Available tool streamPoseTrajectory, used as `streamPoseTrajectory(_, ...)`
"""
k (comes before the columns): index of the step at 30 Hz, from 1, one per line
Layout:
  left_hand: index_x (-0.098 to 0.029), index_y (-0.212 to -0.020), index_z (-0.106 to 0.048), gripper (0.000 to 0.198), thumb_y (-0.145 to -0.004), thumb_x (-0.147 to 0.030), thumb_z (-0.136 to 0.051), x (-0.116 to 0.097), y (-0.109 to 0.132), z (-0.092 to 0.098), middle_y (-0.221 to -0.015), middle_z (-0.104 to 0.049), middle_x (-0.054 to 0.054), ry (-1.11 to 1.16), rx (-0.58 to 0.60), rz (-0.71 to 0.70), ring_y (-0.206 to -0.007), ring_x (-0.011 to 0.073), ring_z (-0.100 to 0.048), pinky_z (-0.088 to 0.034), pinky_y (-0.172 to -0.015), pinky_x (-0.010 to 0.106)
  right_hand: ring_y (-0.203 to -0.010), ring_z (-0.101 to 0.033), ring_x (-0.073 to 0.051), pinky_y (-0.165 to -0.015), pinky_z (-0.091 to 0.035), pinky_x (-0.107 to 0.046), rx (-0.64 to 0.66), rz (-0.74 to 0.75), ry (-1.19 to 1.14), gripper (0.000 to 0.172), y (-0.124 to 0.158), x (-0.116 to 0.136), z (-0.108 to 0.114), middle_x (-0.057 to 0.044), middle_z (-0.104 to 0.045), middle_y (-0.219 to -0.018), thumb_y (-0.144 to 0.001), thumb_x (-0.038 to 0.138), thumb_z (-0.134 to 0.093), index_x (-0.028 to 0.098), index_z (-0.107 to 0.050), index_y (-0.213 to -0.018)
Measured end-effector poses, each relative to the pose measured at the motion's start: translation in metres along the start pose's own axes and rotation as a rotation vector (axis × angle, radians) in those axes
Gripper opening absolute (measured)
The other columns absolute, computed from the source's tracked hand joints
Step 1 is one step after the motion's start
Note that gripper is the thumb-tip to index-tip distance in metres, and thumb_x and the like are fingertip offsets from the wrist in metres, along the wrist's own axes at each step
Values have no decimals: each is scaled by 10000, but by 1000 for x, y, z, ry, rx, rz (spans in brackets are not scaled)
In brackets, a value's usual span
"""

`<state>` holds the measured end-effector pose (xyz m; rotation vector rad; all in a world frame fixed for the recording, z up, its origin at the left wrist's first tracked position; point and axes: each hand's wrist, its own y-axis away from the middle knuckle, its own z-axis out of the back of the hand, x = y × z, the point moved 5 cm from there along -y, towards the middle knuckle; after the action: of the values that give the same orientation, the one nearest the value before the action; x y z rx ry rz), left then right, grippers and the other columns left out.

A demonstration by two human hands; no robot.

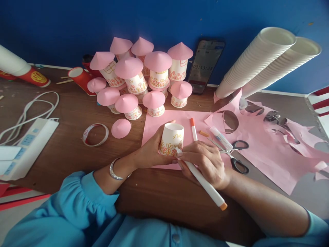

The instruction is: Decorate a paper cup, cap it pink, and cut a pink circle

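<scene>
My left hand (151, 149) is wrapped round a white paper cup (173, 139) with red and orange flowers drawn on its side. The cup is held over a pink paper sheet (154, 121), its rim facing up. In my right hand (205, 159) is a white marker (205, 183) with an orange end, its tip at the lower side of the cup. Just beyond lies an orange-capped marker (193, 128). Scissors (230, 151) with black handles rest by my right hand, next to a glue tube (221, 138).
Several small cups with pink cone roofs (129, 67) stand at the back. A phone (206, 65) leans on the blue wall beside tall cup stacks (254, 58). Cut pink paper (267, 154) spreads right. Left are a tape roll (95, 134), a pink cone (121, 128) and a power strip (31, 147).
</scene>
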<state>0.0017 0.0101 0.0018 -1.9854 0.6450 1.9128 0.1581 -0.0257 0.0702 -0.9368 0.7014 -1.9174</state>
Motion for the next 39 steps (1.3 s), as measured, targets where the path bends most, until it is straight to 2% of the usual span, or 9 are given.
streamPoseTrajectory(11, -324, -1621, -245, 1152, -682, -393, -910, -3, 2, -1, -1378, -542, 102, -82, -10, 18, -1261, 338, -560, -542, -1008, 460, -666, -673, -182, -557, -550, -302, -22, -21, 47, 241, 0, -4, 1, -62, -695, -815, -896, 50, -650, 168, -584, -1096)
streamPoseTrajectory(19, -318, -1614, -246, 1116, -712, -344, -902, 0, 2, -1, -1337, -563, 100, -86, 26, -20, -1177, 289, -578, -550, -959, 433, -670, -671, -179, -589, -566, -296, -15, -46, 48, 185, -2, -7, 1, -76, -706, -828, -902, 57, -647, 161, -604, -1049)
streamPoseTrajectory(26, -312, -1601, -267, 1112, -699, -338, -917, -4, 0, 0, -1306, -565, 83, -83, 0, -32, -1162, 276, -573, -534, -988, 439, -659, -660, -181, -572, -542, -303, 6, -48, 37, 290, -1, -7, -1, -61, -708, -839, -908, 56, -609, 182, -579, -1168)
streamPoseTrajectory(30, -312, -1599, -271, 1090, -715, -323, -909, -4, 0, 0, -1264, -574, 79, -75, 11, -14, -1117, 262, -584, -555, -920, 395, -657, -663, -188, -562, -530, -302, -4, -51, 37, 253, -1, -7, -1, -58, -706, -819, -910, 75, -612, 181, -585, -1138)
streamPoseTrajectory(39, -337, -1596, -267, 1093, -712, -319, -910, -1, 2, 2, -1235, -562, 64, -16, 3, 22, -1077, 237, -582, -561, -884, 370, -653, -662, -168, -576, -561, -285, 3, -48, 53, 181, -3, -7, 0, -39, -694, -781, -907, 67, -614, 184, -597, -1043)
